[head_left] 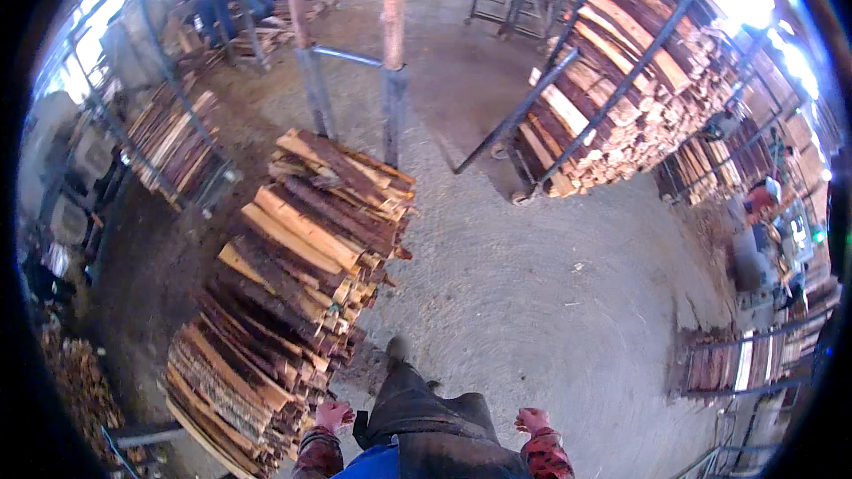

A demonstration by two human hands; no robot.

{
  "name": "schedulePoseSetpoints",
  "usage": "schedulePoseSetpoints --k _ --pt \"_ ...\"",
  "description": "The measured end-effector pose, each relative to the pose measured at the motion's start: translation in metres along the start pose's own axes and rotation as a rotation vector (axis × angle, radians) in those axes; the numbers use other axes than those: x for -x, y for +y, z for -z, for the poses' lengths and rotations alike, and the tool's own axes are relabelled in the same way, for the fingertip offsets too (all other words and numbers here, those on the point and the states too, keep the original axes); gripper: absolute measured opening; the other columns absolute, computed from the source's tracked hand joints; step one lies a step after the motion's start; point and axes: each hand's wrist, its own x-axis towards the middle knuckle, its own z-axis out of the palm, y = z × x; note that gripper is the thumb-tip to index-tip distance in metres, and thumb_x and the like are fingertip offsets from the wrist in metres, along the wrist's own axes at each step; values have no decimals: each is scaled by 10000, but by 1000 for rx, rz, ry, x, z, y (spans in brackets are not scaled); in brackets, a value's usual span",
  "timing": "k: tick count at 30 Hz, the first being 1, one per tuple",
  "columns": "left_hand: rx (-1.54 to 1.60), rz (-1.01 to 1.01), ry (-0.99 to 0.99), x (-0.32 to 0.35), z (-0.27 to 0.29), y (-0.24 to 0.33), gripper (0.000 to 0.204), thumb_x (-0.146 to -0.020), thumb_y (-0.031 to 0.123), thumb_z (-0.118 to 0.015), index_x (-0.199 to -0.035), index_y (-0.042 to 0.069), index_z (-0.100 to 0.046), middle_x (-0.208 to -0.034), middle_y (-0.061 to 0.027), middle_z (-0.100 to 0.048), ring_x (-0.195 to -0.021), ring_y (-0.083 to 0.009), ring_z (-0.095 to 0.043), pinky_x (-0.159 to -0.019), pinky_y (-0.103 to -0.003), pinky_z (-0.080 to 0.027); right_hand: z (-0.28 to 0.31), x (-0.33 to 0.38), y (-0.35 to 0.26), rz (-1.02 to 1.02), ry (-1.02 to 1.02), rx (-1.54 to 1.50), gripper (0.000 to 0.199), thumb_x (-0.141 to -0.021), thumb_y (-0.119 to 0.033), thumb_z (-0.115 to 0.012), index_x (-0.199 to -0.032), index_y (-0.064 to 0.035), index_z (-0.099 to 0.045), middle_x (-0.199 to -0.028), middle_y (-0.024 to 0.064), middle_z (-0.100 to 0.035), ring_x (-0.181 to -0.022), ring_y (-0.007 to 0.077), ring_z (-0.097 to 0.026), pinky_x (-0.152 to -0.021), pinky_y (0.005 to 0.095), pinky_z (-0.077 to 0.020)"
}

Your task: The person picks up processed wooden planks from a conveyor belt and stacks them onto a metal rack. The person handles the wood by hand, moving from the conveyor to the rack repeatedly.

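My left hand [335, 415] hangs at my side with its fingers curled in, and nothing shows in it. It is nearest to a long stack of rough split wood pieces [293, 222], many with dark bark, running away from me on the left. On the other side of my body, my right hand [532, 420] is also loosely closed over the bare floor, holding nothing that I can see. Both forearms wear red patterned sleeves, and a dark apron [430, 412] covers my front.
Ahead to the right stands a tall metal rack [612, 62] on wheels, piled with wood slabs. Two upright posts [393, 53] rise beyond the near stack. More wood sits in a left rack [177, 137] and a right rack [754, 359]. A person [209, 4] stands at the far left.
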Motion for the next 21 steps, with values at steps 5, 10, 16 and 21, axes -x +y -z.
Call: schedulePoseSetpoints --k 5,10,16,21 --pt "-239 -172 -61 -58 -35 96 110 -779 70 -605 -750 -31 -638 -721 -147 -644 -645 -227 -651 -596 -326 -559 -21 9 11 -116 89 -150 302 -848 -225 -615 -1052 -4 -591 -806 99 -643 -660 201 -645 -545 348 -548" --pt "-63 -332 -138 -98 -67 202 154 -817 121 -638 -908 10 -583 -822 -117 -643 -655 -207 -637 -547 -331 -544 -43 22 2 -169 57 -176 342 -821 -260 -621 -1057 -14 -610 -882 99 -654 -725 213 -655 -586 348 -557" --pt "-111 -737 -110 -89 -160 371 188 -820 107 -597 -982 19 -560 -823 -57 -613 -699 -151 -600 -626 -300 -529 -51 14 -33 -239 99 -123 344 -820 -295 -590 -1037 -32 -639 -900 98 -658 -748 203 -656 -640 341 -555" --pt "-60 -1042 -83 -52 -228 511 260 -836 178 -624 -1042 19 -605 -969 -57 -602 -890 -155 -567 -746 -291 -480 -30 -18 -75 -232 88 -78 332 -819 -258 -624 -1032 -4 -631 -856 87 -658 -726 184 -651 -631 324 -561"
